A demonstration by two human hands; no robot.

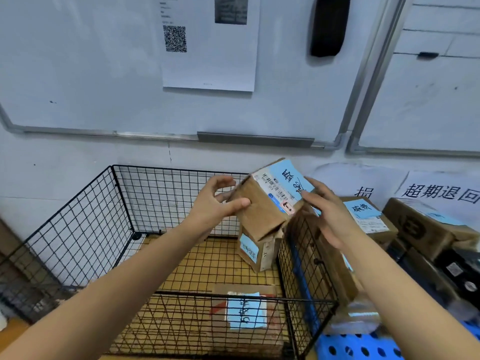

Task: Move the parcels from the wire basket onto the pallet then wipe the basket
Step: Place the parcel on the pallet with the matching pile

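Observation:
A black wire basket (78,229) stands against the wall with a yellow floor. Above its right side I hold a brown cardboard parcel (262,211) with a blue label, tilted. My left hand (213,206) grips its left face with the thumb on the front. My right hand (330,214) holds its right side. Inside the basket a second small parcel (253,249) leans in the far right corner, and a flat parcel (244,310) with a blue note lies near the front. The blue perforated pallet (358,346) shows at the lower right.
Several parcels (368,216) are stacked to the right of the basket below paper signs on the wall. A whiteboard (104,74) with a printed sheet hangs above the basket. A dark box (420,229) sits at the far right.

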